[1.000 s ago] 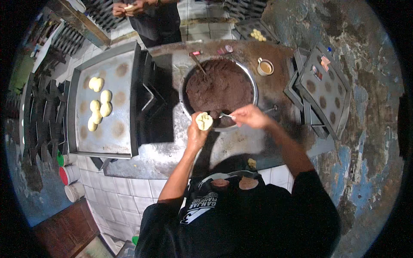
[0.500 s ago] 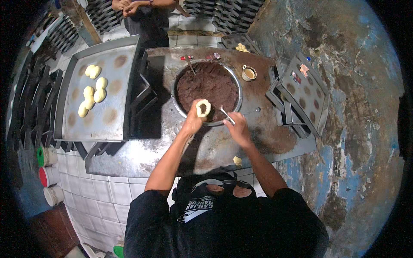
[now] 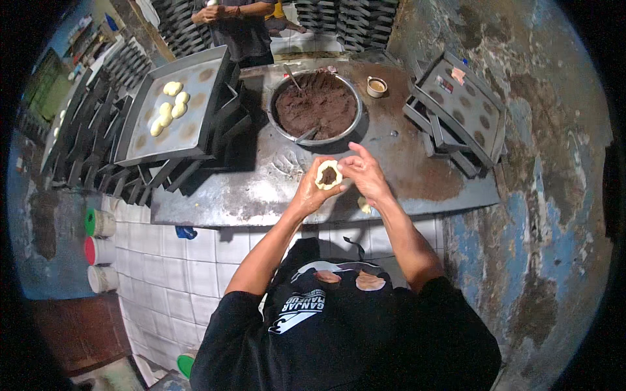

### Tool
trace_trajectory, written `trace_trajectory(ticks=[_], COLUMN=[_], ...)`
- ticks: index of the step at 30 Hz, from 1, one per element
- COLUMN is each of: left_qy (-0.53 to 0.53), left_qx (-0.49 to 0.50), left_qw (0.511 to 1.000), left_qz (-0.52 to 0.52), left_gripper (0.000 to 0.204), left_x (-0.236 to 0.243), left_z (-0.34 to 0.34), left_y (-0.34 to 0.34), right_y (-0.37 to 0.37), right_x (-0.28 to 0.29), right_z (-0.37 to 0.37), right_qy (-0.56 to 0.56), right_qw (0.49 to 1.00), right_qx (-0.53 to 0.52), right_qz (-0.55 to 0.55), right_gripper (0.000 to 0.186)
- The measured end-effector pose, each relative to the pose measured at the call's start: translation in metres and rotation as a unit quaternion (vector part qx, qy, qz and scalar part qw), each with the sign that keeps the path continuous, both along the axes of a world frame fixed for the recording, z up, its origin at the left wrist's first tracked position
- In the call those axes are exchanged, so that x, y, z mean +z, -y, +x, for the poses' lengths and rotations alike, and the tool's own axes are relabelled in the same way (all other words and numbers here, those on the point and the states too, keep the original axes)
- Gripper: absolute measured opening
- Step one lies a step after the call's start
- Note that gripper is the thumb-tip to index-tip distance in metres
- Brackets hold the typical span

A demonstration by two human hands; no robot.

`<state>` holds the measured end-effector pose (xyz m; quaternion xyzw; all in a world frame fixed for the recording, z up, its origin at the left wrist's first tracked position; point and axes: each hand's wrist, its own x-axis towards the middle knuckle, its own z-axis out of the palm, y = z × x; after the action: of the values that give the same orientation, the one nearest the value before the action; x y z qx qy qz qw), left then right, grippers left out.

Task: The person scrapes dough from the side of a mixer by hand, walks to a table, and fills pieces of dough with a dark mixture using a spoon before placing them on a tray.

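Observation:
My left hand (image 3: 309,190) cups a pale dough round (image 3: 319,178), its open middle holding dark brown crumbly filling (image 3: 328,175). The right hand (image 3: 366,173) pinches the right rim of the dough between thumb and forefinger, its other fingers raised. Beyond both hands is a wide metal bowl (image 3: 359,119) heaped with the same brown filling. One spoon (image 3: 306,135) rests at the bowl's near edge, and a second spoon (image 3: 291,76) stands in the far left part. A small dough scrap (image 3: 364,205) lies by the table's front edge, next to my right wrist.
On the left, a metal tray (image 3: 153,125) bearing several dough balls (image 3: 166,109) sits on stacked trays. More tilted trays (image 3: 466,115) stand right. A cup (image 3: 376,86) and a small metal utensil (image 3: 393,133) are on the metal table (image 3: 261,202). Another person (image 3: 238,29) stands across it.
Both hands have drawn back from the bowl toward me. My right hand has let go of the spoon, left in the bowl, and has taken the dough's rim. The view has shifted.

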<state>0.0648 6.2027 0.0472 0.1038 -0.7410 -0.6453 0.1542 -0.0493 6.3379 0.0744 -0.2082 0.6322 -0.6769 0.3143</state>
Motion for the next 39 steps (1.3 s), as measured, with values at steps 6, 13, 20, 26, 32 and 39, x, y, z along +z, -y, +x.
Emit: trace_trajectory(ticks=[6, 13, 20, 26, 32, 39], left_qy=[0.036, 0.044, -0.006, -0.02, 0.073, 0.067], left_qx=[0.048, -0.055, 0.024, 0.044, 0.044, 0.095], left_qw=[0.992, 0.987, 0.999, 0.986, 0.979, 0.987], left_qz=[-0.107, 0.143, 0.048, -0.159, -0.185, -0.109], left_gripper=[0.067, 0.05, 0.029, 0.049, 0.021, 0.056], left_x=[-0.002, 0.037, 0.068, 0.069, 0.09, 0.085], left_z=[0.042, 0.077, 0.092, 0.118, 0.167, 0.195], left_y=[-0.034, -0.056, -0.071, -0.048, -0.014, 0.031], right_y=[-0.043, -0.075, -0.055, -0.036, -0.012, 0.057], right_x=[0.004, 0.013, 0.004, 0.017, 0.064, 0.044], right_z=[0.092, 0.111, 0.135, 0.124, 0.155, 0.134], right_qy=[-0.414, -0.465, -0.116, 0.197, -0.424, 0.015], right_qw=[0.908, 0.885, 0.986, 0.951, 0.888, 0.942], right_qx=[0.017, -0.013, -0.095, 0.049, 0.152, 0.306], right_qz=[0.065, -0.029, -0.069, -0.233, -0.093, -0.137], right_gripper=[0.047, 0.047, 0.051, 0.066, 0.055, 0.067])
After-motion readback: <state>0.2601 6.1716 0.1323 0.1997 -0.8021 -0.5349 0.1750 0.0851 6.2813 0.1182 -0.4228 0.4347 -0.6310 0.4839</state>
